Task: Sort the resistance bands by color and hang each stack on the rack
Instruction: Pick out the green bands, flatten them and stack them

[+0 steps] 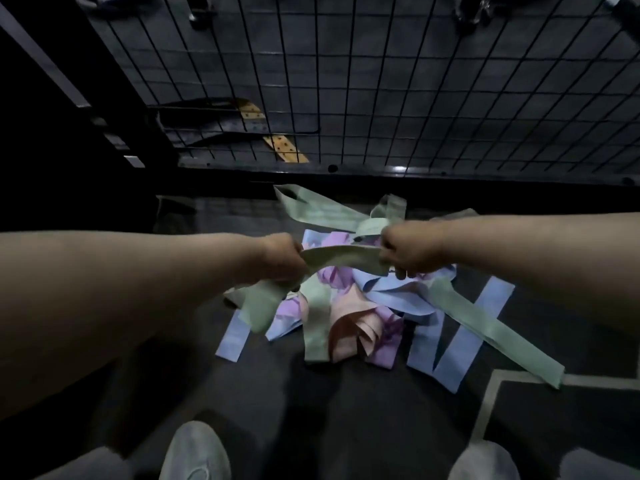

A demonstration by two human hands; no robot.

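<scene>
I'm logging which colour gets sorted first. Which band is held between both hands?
The pale green band spanning from the left hand to the right hand, both gripping it; the blue bands, purple bands and pink band lie on the floor.

Green, blue, lilac, peach bands point(349, 323); black grid point(381, 81)

This looks like a gym or fitness room, dimly lit. The floor point(346, 410) is dark and matte, like rubber matting, with a pale painted line point(595, 380) marking off a zone at the right. A black wire grid panel point(381, 81) stands along the far edge on a black metal frame point(381, 173). A heap of pastel stretch bands point(349, 320) in green, blue, pink and purple lies on the floor, and the person wears sports shoes point(194, 448).
</scene>
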